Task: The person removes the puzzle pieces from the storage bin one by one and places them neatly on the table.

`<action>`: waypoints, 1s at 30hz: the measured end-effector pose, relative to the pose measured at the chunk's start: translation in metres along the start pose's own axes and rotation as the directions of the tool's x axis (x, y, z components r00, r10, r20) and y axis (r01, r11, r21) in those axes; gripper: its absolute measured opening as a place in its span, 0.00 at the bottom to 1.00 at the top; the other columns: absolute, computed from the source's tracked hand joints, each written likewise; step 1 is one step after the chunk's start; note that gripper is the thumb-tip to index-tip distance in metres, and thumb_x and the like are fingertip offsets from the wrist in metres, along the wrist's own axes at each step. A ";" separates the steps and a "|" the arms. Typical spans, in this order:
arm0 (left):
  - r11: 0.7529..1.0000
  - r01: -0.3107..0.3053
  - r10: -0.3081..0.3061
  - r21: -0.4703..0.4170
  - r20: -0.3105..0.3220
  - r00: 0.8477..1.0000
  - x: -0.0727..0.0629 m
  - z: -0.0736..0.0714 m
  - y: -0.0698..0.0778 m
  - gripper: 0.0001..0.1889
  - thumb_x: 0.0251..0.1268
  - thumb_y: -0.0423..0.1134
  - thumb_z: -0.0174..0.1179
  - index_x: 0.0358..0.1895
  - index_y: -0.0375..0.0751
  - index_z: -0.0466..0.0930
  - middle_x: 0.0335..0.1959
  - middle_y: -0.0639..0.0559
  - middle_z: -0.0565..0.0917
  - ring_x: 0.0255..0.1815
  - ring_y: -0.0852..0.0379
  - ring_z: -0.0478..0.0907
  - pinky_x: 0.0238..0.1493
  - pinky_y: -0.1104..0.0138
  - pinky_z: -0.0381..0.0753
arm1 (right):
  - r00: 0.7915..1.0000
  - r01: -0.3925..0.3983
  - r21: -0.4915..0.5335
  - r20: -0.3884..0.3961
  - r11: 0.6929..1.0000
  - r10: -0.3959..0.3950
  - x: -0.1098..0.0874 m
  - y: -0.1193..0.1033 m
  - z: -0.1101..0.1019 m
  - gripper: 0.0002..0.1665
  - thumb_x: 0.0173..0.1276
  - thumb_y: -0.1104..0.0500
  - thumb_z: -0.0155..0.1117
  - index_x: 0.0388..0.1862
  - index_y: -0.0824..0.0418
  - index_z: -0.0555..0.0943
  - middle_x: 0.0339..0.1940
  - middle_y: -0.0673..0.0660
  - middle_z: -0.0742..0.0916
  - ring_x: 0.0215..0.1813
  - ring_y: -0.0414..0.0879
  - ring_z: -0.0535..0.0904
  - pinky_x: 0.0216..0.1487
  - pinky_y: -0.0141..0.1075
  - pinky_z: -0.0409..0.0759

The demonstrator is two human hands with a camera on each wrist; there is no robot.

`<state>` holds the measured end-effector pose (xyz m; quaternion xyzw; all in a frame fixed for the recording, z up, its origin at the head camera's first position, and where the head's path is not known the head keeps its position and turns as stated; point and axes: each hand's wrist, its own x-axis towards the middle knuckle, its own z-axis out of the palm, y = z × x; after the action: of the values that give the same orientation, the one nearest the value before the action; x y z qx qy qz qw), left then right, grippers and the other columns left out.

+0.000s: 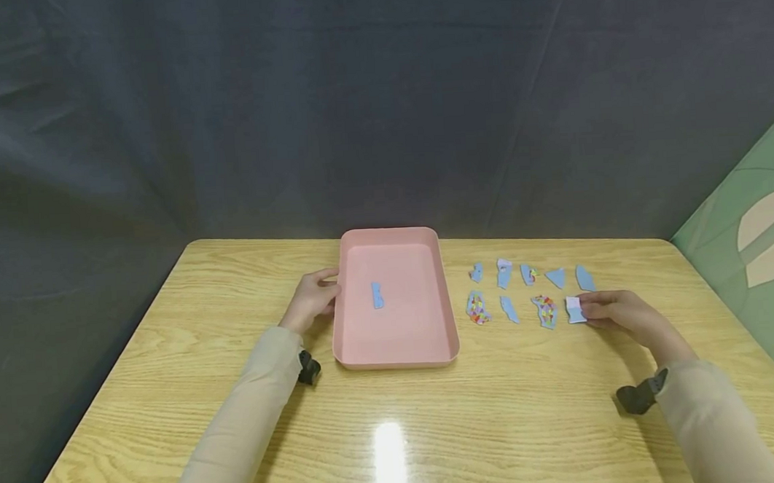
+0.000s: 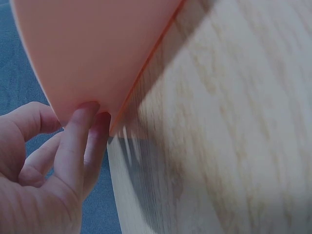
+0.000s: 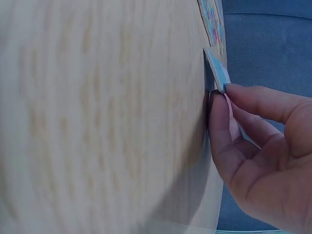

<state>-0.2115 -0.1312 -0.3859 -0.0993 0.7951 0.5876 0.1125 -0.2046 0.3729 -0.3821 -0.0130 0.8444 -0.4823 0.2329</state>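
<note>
My left hand rests its fingertips against the outer left wall of a pink tray. In the left wrist view, slightly bent fingers touch the tray's side wall. Inside the tray lies a small blue puzzle piece. On the right, my right hand pinches a blue and white puzzle piece between thumb and finger. The right wrist view shows this piece tilted, one edge at or close to the table. Part of it is hidden behind the fingertips.
Right of the tray, more puzzle pieces lie in two rows, among them a multicoloured piece, another multicoloured piece and a blue triangular piece. A dark curtain hangs behind the wooden table. A green patterned panel stands at right.
</note>
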 end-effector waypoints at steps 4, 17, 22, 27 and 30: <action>1.000 0.002 -0.002 0.004 0.002 1.000 0.001 0.000 0.000 0.29 0.64 0.29 0.46 0.70 0.35 0.62 0.60 0.31 0.76 0.51 0.46 0.80 0.40 0.67 0.83 | 1.000 -0.006 -0.108 -0.012 0.994 0.005 -0.003 -0.002 0.000 0.35 0.73 0.58 0.53 0.67 0.83 0.57 0.54 0.59 0.82 0.41 0.20 0.76 0.46 0.23 0.80; 1.000 -0.002 0.002 0.007 0.000 1.000 -0.001 0.000 0.001 0.28 0.64 0.29 0.45 0.70 0.35 0.62 0.60 0.31 0.75 0.52 0.44 0.80 0.42 0.65 0.84 | 0.998 0.033 -0.234 -0.036 0.972 -0.042 0.006 -0.036 0.002 0.35 0.75 0.52 0.49 0.70 0.76 0.58 0.69 0.77 0.66 0.54 0.42 0.81 0.56 0.37 0.81; 1.000 0.003 -0.003 0.008 0.001 1.000 -0.002 0.000 0.001 0.28 0.65 0.30 0.46 0.70 0.36 0.62 0.60 0.32 0.76 0.54 0.43 0.79 0.43 0.65 0.84 | 0.998 0.059 -0.225 -0.008 0.972 -0.062 0.016 -0.065 0.013 0.36 0.75 0.52 0.50 0.72 0.73 0.57 0.69 0.74 0.68 0.66 0.61 0.71 0.61 0.40 0.78; 1.000 -0.002 0.002 0.004 0.007 1.000 -0.002 0.000 0.001 0.28 0.65 0.29 0.46 0.70 0.35 0.62 0.60 0.31 0.75 0.54 0.43 0.79 0.44 0.63 0.84 | 0.995 0.099 -0.188 0.027 0.977 -0.095 0.028 -0.097 0.030 0.34 0.74 0.56 0.51 0.72 0.72 0.57 0.67 0.72 0.69 0.64 0.57 0.73 0.65 0.44 0.74; 1.000 -0.004 0.004 -0.002 0.009 1.000 -0.002 0.000 0.001 0.28 0.65 0.29 0.46 0.70 0.35 0.62 0.60 0.31 0.75 0.54 0.43 0.79 0.45 0.62 0.85 | 0.992 0.123 -0.150 0.048 0.981 -0.117 0.036 -0.114 0.044 0.33 0.74 0.59 0.51 0.72 0.71 0.57 0.66 0.71 0.69 0.65 0.61 0.71 0.67 0.46 0.72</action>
<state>-0.2104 -0.1312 -0.3843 -0.0955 0.7943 0.5888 0.1149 -0.2419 0.2676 -0.3205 -0.0911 0.8718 -0.4289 0.2183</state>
